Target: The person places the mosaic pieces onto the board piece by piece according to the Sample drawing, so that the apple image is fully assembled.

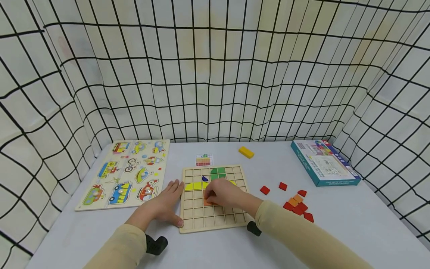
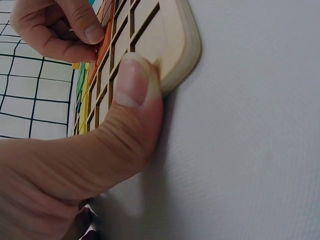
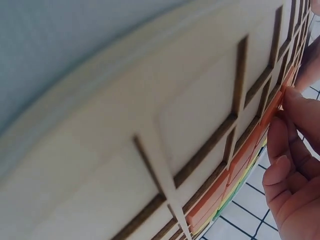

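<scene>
A wooden grid board (image 1: 196, 223) lies on the table, with green pieces (image 1: 218, 172), yellow pieces (image 1: 193, 186) and a dark blue piece (image 1: 205, 179) in its upper part. My left hand (image 1: 164, 203) rests along the left edge with fingers extended, its thumb (image 2: 131, 85) pressing the near corner. Over the middle of the board my right hand (image 1: 224, 192) has curled fingers and pinches an orange tile (image 1: 207, 203) low at the grid. In the right wrist view a row of orange tiles (image 3: 207, 200) sits in the cells; from above, the hand covers most of it.
To the right lie loose red tiles (image 1: 265, 190) and orange tiles (image 1: 293, 202). A teal box (image 1: 322, 162) stands at the far right. Behind the board are a pattern card (image 1: 204, 160) and a yellow block (image 1: 246, 152). A vehicle puzzle board (image 1: 127, 175) lies left; black netting surrounds the table.
</scene>
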`<act>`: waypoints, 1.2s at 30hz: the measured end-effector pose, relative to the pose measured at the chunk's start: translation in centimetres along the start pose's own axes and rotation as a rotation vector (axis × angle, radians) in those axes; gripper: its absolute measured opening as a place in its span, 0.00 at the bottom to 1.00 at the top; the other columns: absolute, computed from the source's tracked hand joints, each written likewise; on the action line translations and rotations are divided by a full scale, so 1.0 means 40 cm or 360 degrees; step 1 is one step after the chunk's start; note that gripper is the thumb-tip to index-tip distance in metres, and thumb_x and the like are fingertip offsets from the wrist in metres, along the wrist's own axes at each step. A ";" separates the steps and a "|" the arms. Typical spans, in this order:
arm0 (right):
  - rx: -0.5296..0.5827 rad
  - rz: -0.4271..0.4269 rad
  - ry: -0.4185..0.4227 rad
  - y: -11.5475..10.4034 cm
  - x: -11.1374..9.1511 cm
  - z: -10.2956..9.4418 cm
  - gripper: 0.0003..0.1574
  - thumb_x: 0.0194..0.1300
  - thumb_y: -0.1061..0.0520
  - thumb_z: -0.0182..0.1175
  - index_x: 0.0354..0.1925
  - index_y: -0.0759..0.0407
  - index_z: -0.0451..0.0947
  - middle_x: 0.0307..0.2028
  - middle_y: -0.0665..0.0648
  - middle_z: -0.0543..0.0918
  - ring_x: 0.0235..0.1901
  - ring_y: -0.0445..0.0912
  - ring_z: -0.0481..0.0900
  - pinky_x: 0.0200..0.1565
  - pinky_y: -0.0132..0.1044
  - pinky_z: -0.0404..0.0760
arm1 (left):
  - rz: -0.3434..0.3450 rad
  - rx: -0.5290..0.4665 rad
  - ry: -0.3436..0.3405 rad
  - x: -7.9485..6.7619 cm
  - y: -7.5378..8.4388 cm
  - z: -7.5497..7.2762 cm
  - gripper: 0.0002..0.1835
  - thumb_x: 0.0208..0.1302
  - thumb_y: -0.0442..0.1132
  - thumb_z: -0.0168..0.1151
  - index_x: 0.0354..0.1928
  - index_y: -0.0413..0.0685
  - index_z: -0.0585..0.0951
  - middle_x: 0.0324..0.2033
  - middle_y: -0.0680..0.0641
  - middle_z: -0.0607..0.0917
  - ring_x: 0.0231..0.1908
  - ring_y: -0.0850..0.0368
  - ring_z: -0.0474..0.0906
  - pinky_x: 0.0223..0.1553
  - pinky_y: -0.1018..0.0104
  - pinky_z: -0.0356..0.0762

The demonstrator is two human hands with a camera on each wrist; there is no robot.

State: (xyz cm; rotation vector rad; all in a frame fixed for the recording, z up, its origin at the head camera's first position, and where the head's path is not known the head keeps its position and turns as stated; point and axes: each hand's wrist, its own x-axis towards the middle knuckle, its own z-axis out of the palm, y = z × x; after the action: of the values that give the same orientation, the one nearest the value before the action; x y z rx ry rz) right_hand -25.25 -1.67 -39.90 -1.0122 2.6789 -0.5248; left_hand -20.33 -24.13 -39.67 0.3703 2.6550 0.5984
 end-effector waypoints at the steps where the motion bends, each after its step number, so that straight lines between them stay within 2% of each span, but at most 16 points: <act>1: -0.0004 0.0001 -0.0002 -0.002 -0.001 -0.001 0.01 0.66 0.59 0.70 0.36 0.54 0.88 0.30 0.44 0.84 0.30 0.36 0.73 0.36 0.24 0.76 | -0.0003 -0.0002 -0.0001 0.000 0.000 0.000 0.68 0.44 0.48 0.85 0.79 0.31 0.50 0.79 0.27 0.46 0.79 0.28 0.37 0.79 0.34 0.43; 14: -0.0003 0.0011 -0.0029 -0.006 -0.008 0.002 0.10 0.64 0.57 0.71 0.28 0.49 0.81 0.25 0.43 0.78 0.29 0.36 0.72 0.32 0.23 0.75 | -0.0015 0.0007 -0.0001 0.004 -0.002 0.003 0.69 0.44 0.48 0.85 0.79 0.31 0.49 0.80 0.28 0.45 0.80 0.28 0.36 0.79 0.35 0.43; 22: 0.0101 0.0061 0.0024 0.016 -0.039 -0.009 0.08 0.66 0.55 0.70 0.30 0.48 0.81 0.27 0.42 0.79 0.31 0.37 0.73 0.34 0.25 0.76 | -0.0019 -0.0012 0.0002 0.003 -0.004 0.010 0.69 0.43 0.48 0.85 0.79 0.32 0.50 0.80 0.28 0.46 0.80 0.28 0.37 0.79 0.34 0.43; 29: 0.0209 0.0145 0.0143 0.108 -0.104 -0.051 0.06 0.68 0.57 0.68 0.32 0.50 0.83 0.29 0.44 0.81 0.33 0.40 0.75 0.37 0.29 0.78 | -0.0001 0.0006 0.0009 0.001 -0.002 0.006 0.69 0.44 0.48 0.85 0.79 0.30 0.50 0.79 0.28 0.45 0.79 0.28 0.37 0.79 0.35 0.43; 32: 0.0199 0.0165 0.0222 0.165 -0.146 -0.074 0.04 0.69 0.59 0.67 0.34 0.54 0.83 0.30 0.46 0.81 0.33 0.40 0.75 0.37 0.29 0.78 | 0.0006 0.0014 0.0004 0.000 -0.001 0.004 0.68 0.44 0.48 0.85 0.79 0.30 0.49 0.79 0.27 0.45 0.79 0.28 0.37 0.79 0.35 0.43; 36: 0.0182 0.0267 0.0308 0.239 -0.212 -0.114 0.03 0.71 0.62 0.64 0.40 0.58 0.84 0.35 0.50 0.84 0.35 0.42 0.76 0.39 0.31 0.81 | 0.0009 0.0032 -0.0005 0.000 -0.001 0.001 0.68 0.45 0.48 0.85 0.79 0.29 0.49 0.79 0.27 0.45 0.79 0.27 0.37 0.79 0.35 0.44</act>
State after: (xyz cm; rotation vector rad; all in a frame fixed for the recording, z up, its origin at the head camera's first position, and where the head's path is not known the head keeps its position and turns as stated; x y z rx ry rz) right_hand -26.19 11.82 -38.92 -0.7312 2.8294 -0.7658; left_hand -20.32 -24.15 -39.73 0.3839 2.6600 0.5726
